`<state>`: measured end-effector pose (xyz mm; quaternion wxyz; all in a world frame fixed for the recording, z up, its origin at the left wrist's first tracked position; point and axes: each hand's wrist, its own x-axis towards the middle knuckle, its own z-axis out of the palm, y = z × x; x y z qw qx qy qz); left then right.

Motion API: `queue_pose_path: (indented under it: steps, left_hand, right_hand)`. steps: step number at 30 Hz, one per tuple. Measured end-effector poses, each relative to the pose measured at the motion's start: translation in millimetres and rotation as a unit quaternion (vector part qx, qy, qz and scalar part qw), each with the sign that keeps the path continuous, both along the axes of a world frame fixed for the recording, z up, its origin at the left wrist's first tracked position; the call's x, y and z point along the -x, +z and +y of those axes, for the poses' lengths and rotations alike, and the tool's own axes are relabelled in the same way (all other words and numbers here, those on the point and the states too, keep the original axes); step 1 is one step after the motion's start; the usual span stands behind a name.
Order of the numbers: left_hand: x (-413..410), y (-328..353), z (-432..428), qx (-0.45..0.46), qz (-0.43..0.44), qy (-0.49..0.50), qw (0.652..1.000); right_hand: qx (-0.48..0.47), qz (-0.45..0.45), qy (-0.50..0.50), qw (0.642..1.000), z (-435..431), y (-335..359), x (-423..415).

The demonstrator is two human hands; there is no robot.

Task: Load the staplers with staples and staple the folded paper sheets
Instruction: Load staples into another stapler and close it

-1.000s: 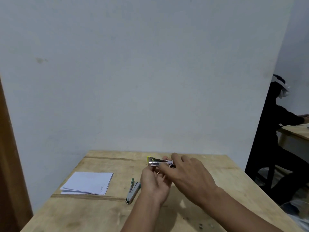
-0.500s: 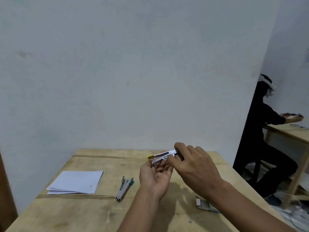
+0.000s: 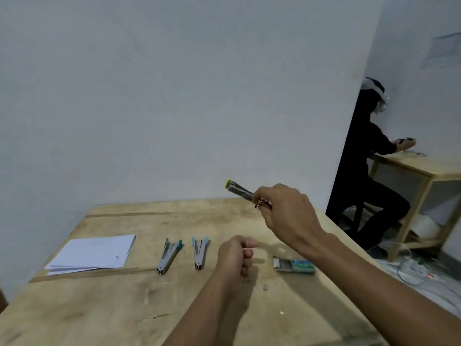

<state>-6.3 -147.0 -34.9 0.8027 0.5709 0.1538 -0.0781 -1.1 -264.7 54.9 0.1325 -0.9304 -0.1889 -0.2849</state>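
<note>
My right hand (image 3: 287, 213) holds a yellow-tipped metal stapler (image 3: 238, 189) in the air above the far side of the wooden table (image 3: 104, 303), its yellow end pointing up and left. Lower down, over the table's middle, my left hand (image 3: 235, 254) is curled into a loose fist; I cannot tell whether it pinches anything. A green-handled stapler (image 3: 168, 255) and a blue-handled stapler (image 3: 200, 252) lie side by side on the table. To their left rests a stack of folded white paper sheets (image 3: 93, 253). An open staple box (image 3: 293, 265) lies right of my left hand.
A few loose staple bits (image 3: 265, 287) lie on the table near the box. A person in black (image 3: 369, 171) sits at another wooden desk (image 3: 424, 171) to the right. Cables (image 3: 411, 270) lie on the floor past the table's right edge. A plain wall stands behind the table.
My left hand has let go of the yellow stapler and dropped toward the table as a fist. My right hand lifted the stapler up and right. The view tilted down, so more of the table shows.
</note>
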Motion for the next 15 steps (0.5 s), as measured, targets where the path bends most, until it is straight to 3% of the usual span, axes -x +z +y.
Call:
queue_pose_path:
  steps: [2, 4, 6, 8, 11, 13, 15]
  left_hand:
    - [8.7, -12.5, -15.0, -0.260, -0.087, -0.060, 0.960]
    - [14.4, -22.5, -30.7, -0.438, -0.172, -0.134, 0.872]
    - [14.4, -30.0, -42.5, -0.526, -0.213, -0.193, 0.800]
    - [11.9, -37.4, -47.7, -0.550, -0.242, -0.222, 0.768]
    - [11.2, -31.2, -42.2, -0.506, -0.288, -0.192, 0.790]
    - [11.6, -13.7, -33.4, -0.408, -0.274, -0.100, 0.865]
    - [9.6, 11.6, -24.3, -0.227, -0.191, -0.016, 0.955]
  right_hand:
    - [-0.006, 0.020, -0.009, 1.000, -7.3, -5.8, 4.0]
    - [-0.006, 0.039, -0.015, 0.999, -12.9, -10.1, 7.8]
    - [-0.013, 0.050, -0.019, 0.998, -17.0, -11.4, 10.2]
    - [-0.019, 0.054, -0.023, 0.998, -22.4, -13.1, 11.6]
    - [-0.027, 0.063, -0.040, 0.997, -31.0, -16.3, 12.6]
    - [-0.035, 0.077, -0.052, 0.995, -36.5, -17.2, 13.1]
    - [-0.044, 0.096, -0.054, 0.993, -40.2, -19.7, 14.3]
